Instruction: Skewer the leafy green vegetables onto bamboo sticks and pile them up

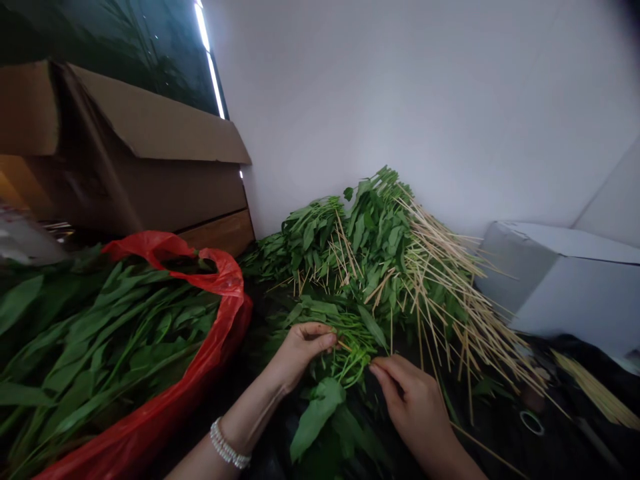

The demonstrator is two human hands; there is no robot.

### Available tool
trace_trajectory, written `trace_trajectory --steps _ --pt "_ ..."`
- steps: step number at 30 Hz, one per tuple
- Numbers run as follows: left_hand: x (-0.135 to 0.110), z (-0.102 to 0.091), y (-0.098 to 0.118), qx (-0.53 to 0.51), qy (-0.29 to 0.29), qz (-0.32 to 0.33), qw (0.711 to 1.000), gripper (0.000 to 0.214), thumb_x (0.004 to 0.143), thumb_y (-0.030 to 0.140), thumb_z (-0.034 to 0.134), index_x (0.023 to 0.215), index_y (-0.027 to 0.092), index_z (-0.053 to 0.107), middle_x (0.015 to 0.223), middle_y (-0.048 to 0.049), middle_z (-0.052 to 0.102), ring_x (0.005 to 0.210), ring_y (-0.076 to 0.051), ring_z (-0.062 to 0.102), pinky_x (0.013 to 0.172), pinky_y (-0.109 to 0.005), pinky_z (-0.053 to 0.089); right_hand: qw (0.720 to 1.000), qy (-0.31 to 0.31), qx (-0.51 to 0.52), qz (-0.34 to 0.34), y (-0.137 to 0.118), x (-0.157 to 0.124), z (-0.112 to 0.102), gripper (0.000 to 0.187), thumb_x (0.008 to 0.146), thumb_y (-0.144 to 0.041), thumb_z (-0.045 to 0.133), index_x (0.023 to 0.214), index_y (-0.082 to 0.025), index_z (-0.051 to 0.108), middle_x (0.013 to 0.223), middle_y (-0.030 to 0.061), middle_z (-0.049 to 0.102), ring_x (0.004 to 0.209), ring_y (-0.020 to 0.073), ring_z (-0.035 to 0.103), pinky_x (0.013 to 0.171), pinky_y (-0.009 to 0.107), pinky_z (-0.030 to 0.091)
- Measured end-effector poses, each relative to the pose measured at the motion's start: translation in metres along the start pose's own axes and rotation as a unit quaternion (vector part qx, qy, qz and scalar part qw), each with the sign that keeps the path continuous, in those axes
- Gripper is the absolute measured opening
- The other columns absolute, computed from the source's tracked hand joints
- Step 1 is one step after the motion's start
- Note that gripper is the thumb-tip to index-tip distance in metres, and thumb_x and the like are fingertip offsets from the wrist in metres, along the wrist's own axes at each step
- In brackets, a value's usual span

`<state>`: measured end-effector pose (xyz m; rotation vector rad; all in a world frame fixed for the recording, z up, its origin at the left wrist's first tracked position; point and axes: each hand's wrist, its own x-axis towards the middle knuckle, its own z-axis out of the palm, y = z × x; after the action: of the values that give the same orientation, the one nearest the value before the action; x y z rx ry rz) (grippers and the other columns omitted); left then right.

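My left hand [300, 350] is curled round a small bunch of green leafy stems [350, 347], fingers closed on the stalk ends. My right hand [413, 400] pinches the same bunch from the right, thumb and fingers pressed together; a thin wooden skewer [493, 453] seems to run under it. A large leaf [315, 413] hangs down between my wrists. Just behind lies a heap of greens threaded on bamboo skewers [400, 267], sticks pointing right and down.
A red plastic bag [200, 373] full of loose leafy greens lies at the left. A cardboard box [140, 160] stands behind it. A white box [565, 280] sits at the right, with a bundle of bare skewers [600, 397] and a tape roll [531, 422] on the dark surface.
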<state>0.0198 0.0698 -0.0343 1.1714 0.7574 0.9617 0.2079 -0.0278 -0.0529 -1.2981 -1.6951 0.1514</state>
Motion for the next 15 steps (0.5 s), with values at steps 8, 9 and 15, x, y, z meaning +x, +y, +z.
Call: trace_trajectory --steps 8,9,15 --pt "-0.005 0.012 -0.012 0.010 -0.008 0.017 1.000 0.021 0.065 0.031 0.081 0.075 0.013 0.075 0.073 -0.0047 0.073 0.067 -0.013 0.062 0.069 -0.023 0.045 1.000 -0.016 0.009 0.018 0.001 -0.004 0.007 0.021 0.094 -0.024 0.043 0.088 -0.023 0.063 0.081 0.0009 0.064 0.074 0.0143 0.062 0.069 0.025 0.045" --pt "-0.006 0.013 -0.013 0.008 -0.008 0.012 1.000 0.021 0.063 0.030 0.083 0.073 0.014 0.075 0.072 -0.0035 0.073 0.065 -0.012 0.061 0.068 -0.022 0.045 1.000 -0.021 0.013 0.020 0.000 -0.004 0.008 0.021 0.094 -0.024 0.043 0.088 -0.023 0.063 0.081 0.0009 0.064 0.074 0.0143 0.062 0.069 0.025 0.045" --pt "-0.007 0.009 -0.004 0.034 -0.043 0.044 0.998 0.034 0.064 0.039 0.081 0.086 0.014 0.076 0.081 -0.0068 0.074 0.074 -0.018 0.064 0.075 -0.026 0.047 0.999 -0.020 0.039 0.018 -0.006 0.005 -0.002 0.021 0.093 -0.028 0.045 0.085 -0.022 0.063 0.078 0.0009 0.064 0.073 0.0140 0.061 0.068 0.024 0.045"
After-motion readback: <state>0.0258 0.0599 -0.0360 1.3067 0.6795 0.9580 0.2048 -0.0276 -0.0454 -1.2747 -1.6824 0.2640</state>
